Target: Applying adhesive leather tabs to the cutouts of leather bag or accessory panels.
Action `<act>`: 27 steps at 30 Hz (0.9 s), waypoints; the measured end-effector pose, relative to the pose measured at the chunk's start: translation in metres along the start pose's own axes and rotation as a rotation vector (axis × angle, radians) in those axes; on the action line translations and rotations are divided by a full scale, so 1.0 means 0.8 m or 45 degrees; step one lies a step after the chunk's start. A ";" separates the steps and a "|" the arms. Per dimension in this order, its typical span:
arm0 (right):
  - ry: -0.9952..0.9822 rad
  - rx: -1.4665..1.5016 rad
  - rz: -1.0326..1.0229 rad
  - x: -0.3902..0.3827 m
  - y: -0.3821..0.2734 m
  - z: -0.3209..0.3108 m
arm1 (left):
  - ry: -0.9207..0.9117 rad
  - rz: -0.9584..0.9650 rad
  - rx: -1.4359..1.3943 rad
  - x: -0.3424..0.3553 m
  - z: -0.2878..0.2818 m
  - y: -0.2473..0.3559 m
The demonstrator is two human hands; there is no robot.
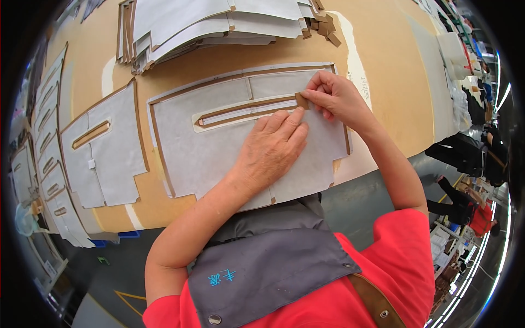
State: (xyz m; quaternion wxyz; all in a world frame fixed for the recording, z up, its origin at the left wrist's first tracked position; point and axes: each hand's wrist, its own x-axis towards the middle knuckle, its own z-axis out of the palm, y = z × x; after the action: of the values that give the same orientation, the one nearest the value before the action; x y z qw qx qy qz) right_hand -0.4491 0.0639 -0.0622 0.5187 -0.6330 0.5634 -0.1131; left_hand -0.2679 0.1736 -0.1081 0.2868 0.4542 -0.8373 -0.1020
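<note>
A pale grey fabric-like panel [180, 161] with brown strips along its edges lies flat on the table before me. Across its middle runs a long narrow slot [235, 113], framed in brown and with white inside. My left hand [270, 145] rests palm down on the panel, fingers stretched out just below the slot's right part. At the slot's right end sits a small brown rectangular piece [301, 100]. The thumb and forefinger of my right hand [338, 99] pinch its right edge, while the other fingers curl under. My left fingertips come close to the piece's lower edge.
A stack of similar panels [186, 13] stands at the far side, with loose small brown pieces [327, 27] beside it. Another slotted panel [117, 172] and an overlapping row of them [48, 136] lie to the left on the tan table [394, 71]. Another person [481, 218] is at far right.
</note>
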 end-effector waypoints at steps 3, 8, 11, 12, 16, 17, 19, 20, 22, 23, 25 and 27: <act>0.061 -0.030 -0.028 -0.005 -0.001 0.001 | -0.008 0.006 0.013 0.001 -0.001 0.002; 0.338 -0.228 -0.298 -0.025 0.024 0.012 | 0.268 -0.050 -0.101 0.009 -0.015 -0.010; 0.486 -0.447 -0.858 -0.044 0.048 0.019 | 0.220 -0.259 -0.253 0.036 -0.030 -0.033; 0.458 -0.553 -0.950 -0.050 0.052 0.023 | 0.218 -0.257 -0.246 0.043 -0.026 -0.040; 0.428 -0.736 -1.007 -0.053 0.065 0.035 | 0.172 -0.301 -0.254 0.072 -0.014 -0.054; 0.422 -0.787 -0.998 -0.053 0.067 0.036 | 0.145 -0.311 -0.210 0.077 -0.012 -0.053; 0.440 -0.836 -1.040 -0.051 0.067 0.036 | 0.117 -0.329 -0.133 0.085 -0.009 -0.054; 0.454 -0.891 -1.086 -0.051 0.067 0.036 | 0.096 -0.349 -0.056 0.087 -0.009 -0.053; 0.448 -0.918 -1.097 -0.053 0.070 0.038 | 0.092 -0.378 -0.022 0.087 -0.008 -0.053; 0.439 -0.950 -1.110 -0.052 0.070 0.036 | 0.093 -0.410 0.010 0.089 -0.007 -0.053; 0.450 -0.903 -1.123 -0.053 0.066 0.036 | 0.108 -0.389 0.007 0.091 -0.007 -0.053; 0.458 -0.853 -1.134 -0.051 0.068 0.029 | 0.119 -0.371 0.001 0.089 -0.007 -0.051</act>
State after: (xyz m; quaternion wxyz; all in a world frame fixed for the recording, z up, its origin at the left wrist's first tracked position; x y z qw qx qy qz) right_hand -0.4781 0.1194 -0.0969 0.0889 -0.9092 0.3273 -0.2415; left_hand -0.2661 0.0931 -0.0934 0.3076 0.5752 -0.7483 -0.1209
